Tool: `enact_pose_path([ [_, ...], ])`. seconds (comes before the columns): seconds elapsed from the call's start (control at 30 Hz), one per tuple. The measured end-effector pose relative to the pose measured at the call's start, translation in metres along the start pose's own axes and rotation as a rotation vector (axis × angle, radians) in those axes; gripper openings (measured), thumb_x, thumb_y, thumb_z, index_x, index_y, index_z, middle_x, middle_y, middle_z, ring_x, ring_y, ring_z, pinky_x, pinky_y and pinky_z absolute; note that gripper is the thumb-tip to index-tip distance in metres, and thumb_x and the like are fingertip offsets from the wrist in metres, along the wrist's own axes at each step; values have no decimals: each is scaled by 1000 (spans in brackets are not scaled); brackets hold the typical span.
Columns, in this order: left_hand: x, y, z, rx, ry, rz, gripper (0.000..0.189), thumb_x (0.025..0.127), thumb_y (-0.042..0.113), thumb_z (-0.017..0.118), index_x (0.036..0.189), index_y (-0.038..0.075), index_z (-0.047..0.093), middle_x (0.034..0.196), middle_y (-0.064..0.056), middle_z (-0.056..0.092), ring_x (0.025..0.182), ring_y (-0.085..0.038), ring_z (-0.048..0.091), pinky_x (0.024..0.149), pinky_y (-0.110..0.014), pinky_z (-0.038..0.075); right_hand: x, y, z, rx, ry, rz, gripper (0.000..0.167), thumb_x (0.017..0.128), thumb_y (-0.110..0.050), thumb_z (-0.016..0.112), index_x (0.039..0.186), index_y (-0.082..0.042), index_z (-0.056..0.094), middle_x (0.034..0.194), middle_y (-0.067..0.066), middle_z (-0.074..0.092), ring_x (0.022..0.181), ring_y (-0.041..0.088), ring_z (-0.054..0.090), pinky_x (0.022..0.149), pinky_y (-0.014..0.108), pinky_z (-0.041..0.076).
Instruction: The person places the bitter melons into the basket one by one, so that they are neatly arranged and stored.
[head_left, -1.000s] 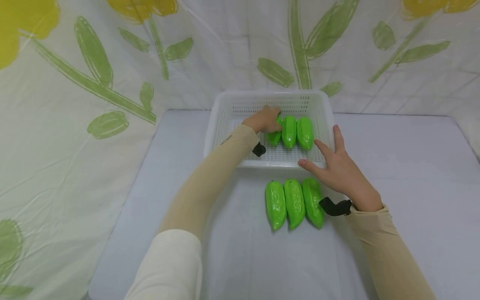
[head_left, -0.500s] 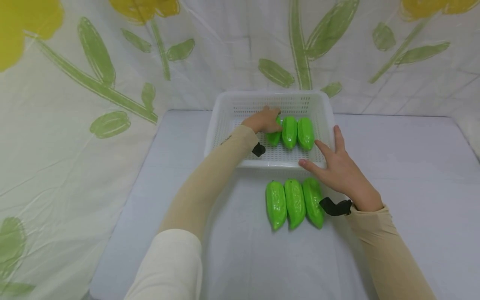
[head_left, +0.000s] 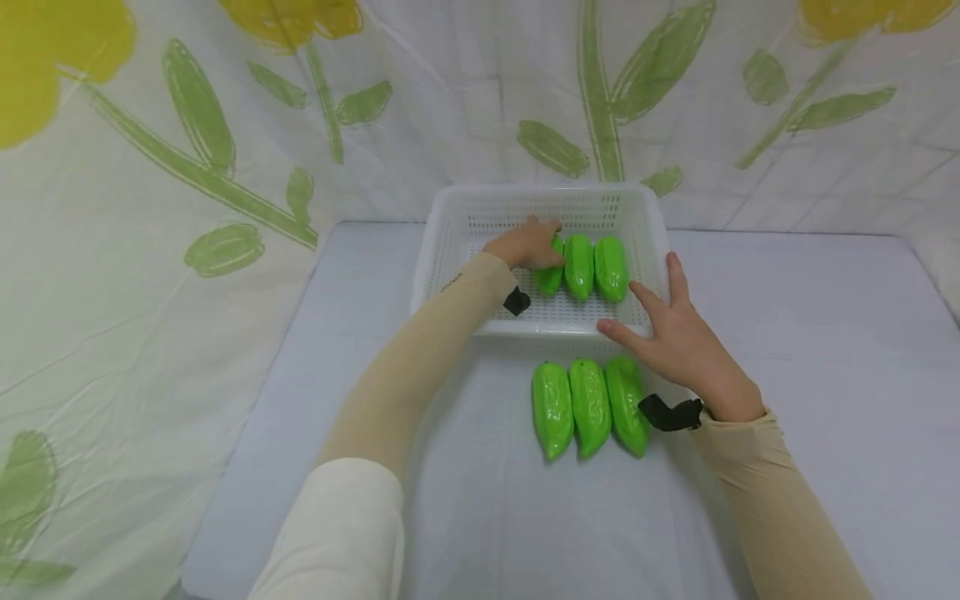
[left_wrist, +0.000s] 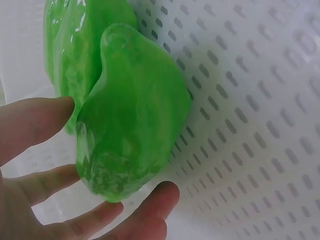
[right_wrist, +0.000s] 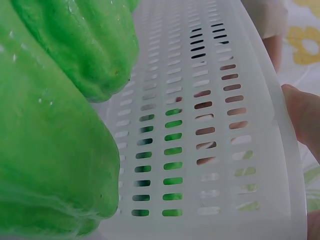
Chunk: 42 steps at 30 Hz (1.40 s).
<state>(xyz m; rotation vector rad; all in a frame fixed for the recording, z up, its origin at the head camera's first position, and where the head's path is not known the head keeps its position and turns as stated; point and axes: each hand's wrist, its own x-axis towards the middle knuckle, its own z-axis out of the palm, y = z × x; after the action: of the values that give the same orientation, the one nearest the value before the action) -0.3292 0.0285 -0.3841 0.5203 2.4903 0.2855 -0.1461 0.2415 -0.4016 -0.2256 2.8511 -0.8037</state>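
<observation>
In the head view a white slotted basket (head_left: 525, 327) stands at the back of the table with three glossy green tapered vegetables side by side in it. My left hand (head_left: 527, 243) reaches inside and grips the leftmost vegetable (left_wrist: 132, 115); its thumb and spread fingers lie around one end in the left wrist view. The middle vegetable (head_left: 578, 267) and the right one (head_left: 611, 268) lie just beside it. My right hand (head_left: 684, 343) touches the basket's front right corner, fingers straight and spread, thumb at the front rim.
Three more green vegetables (head_left: 589, 408) lie in a row on the pale grey tablecloth (head_left: 480, 508), just in front of the basket. A white curtain (head_left: 442, 100) with yellow flowers and green leaves hangs behind and to the left of the table.
</observation>
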Motion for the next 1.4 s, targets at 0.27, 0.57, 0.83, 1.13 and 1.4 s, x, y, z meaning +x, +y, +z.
enact_pose_path([
  [0.27,-10,-5,-8,-12,20,-10,79,105,46,54,169,22,16,175,-18,2,162,-36,7,127,-57,21,1,0,1,2,1,0,97,99,-68,54,163,0,27,168,16,-33,144,65,29,107,75,38],
  [0.57,-32,1,-21,-7,118,54,75,106,48,53,168,23,18,174,-19,9,156,-39,30,124,-53,32,0,1,1,1,-13,7,98,99,-68,53,164,0,26,167,16,-34,145,65,27,108,76,37],
  [0.83,-71,3,-33,-59,228,119,77,105,53,53,168,26,18,170,-14,20,143,-35,48,117,-49,43,1,1,1,0,-10,-2,98,99,-68,54,163,1,26,167,17,-34,145,66,27,107,77,37],
  [1.13,-120,4,-26,-111,361,296,74,105,47,58,166,21,26,164,-14,30,122,-27,61,103,-42,52,2,1,0,13,-5,1,99,98,-68,54,163,1,26,168,16,-34,146,65,25,108,77,35],
  [1.4,-169,11,10,-81,544,496,70,102,40,66,161,12,38,157,-14,40,101,-19,66,82,-29,56,2,2,-1,16,-17,4,99,99,-68,54,164,1,24,167,15,-35,147,65,22,110,77,33],
])
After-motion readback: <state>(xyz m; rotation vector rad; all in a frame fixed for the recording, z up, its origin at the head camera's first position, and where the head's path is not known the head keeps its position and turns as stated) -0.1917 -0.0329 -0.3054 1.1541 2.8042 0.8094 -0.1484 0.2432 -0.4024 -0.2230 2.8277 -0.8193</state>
